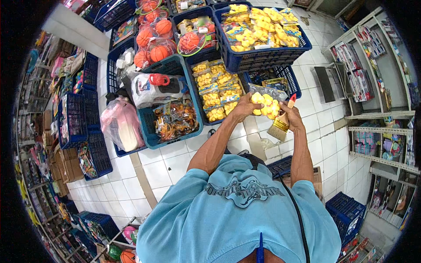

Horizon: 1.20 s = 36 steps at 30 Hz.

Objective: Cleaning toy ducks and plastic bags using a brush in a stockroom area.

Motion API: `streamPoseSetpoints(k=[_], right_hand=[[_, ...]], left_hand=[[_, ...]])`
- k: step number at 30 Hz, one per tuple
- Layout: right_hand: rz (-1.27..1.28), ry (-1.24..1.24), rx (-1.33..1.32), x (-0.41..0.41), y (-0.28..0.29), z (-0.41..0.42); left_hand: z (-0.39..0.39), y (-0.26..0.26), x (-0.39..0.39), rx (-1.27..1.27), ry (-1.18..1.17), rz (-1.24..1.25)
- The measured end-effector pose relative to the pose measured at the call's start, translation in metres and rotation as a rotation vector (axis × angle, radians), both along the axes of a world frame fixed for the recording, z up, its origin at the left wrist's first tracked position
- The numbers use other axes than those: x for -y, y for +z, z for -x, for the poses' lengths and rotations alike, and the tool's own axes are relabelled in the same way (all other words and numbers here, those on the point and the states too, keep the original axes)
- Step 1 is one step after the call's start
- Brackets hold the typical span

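Observation:
Between both hands is a clear plastic bag of yellow rubber ducks. My left hand grips the bag's left side, thumb on top. My right hand holds the bag's right edge and also a paintbrush with a red-tipped wooden handle, its pale bristles pointing down. Left of the hands, a blue crate holds rows of similar duck packs. Beyond the hands, another blue crate, on top of a stack, is heaped with more duck packs.
A teal crate with bagged toys stands at left, near netted orange balls. A lower blue crate lies beyond my hands. Shelves line the right side; more blue crates and cardboard boxes stand at far left.

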State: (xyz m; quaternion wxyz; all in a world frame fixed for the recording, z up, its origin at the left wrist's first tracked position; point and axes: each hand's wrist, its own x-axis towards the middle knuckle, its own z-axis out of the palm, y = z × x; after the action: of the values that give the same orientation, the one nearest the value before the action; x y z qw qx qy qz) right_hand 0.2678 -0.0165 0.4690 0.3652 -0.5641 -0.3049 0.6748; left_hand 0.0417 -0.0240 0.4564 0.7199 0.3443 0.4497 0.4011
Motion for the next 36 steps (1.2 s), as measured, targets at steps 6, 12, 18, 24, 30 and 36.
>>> streamPoseSetpoints(k=[6,12,18,24,30,36], right_hand=[[0.16,0.257,-0.038,-0.02,-0.032,0.09],[0.249,0.264,0.117,-0.04,-0.122,0.112],[0.284,0.424,0.307,-0.092,-0.204,0.17],[0.203,0.524,0.344,-0.169,-0.306,0.217],[0.022,0.644,0.399,-0.252,-0.392,0.28],[0.107,0.726,0.467,-0.28,-0.465,0.319]], left_hand=[[0.077,-0.103,0.006,-0.055,0.215,0.142],[0.095,-0.117,0.003,0.044,0.381,0.367],[0.14,-0.235,-0.016,-0.318,0.281,0.403],[0.181,-0.316,-0.081,-0.324,0.44,0.278],[0.244,-0.384,-0.149,-0.468,0.507,0.148],[0.266,-0.486,-0.176,-0.766,0.596,0.229]])
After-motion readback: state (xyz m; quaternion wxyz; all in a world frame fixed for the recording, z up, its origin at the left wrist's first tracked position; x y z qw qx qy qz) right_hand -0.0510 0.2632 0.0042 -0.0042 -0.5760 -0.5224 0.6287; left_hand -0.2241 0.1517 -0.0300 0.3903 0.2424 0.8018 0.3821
